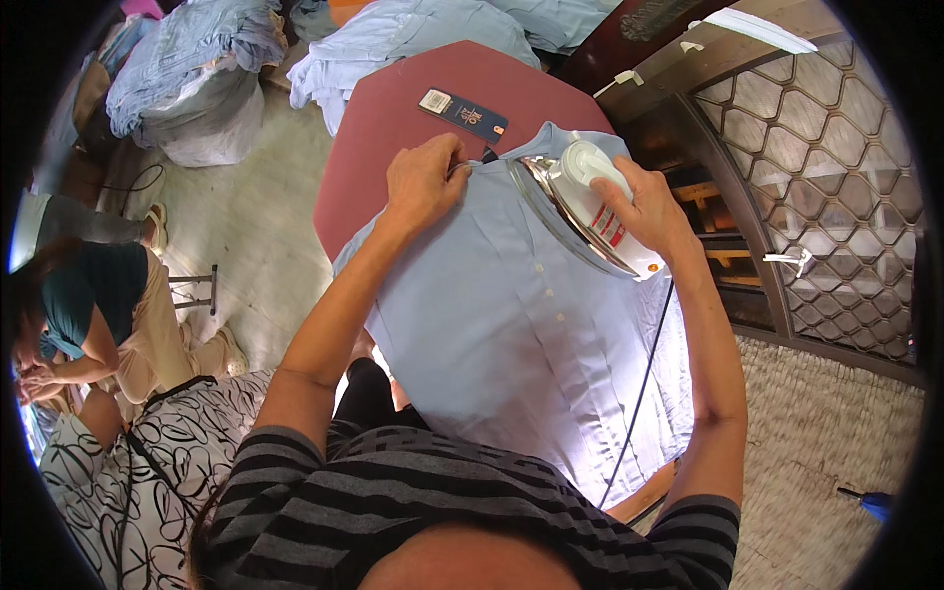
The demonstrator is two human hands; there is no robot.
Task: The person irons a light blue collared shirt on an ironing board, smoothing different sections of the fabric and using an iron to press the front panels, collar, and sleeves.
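Note:
A light blue button shirt lies spread over a maroon padded ironing board, its lower part hanging down toward me. My right hand is wrapped round the handle of a white and silver iron, which rests on the shirt near the collar. From the iron a black cord runs down across the cloth. At the upper left of the shirt, my left hand pinches the edge of the fabric. Just beyond that hand lies a dark hang tag with a white label at one end.
Piles of blue garments lie past the board's far end, and a bundle stands at the far left. A seated person is at the left, near a patterned cloth. A metal lattice gate stands at the right.

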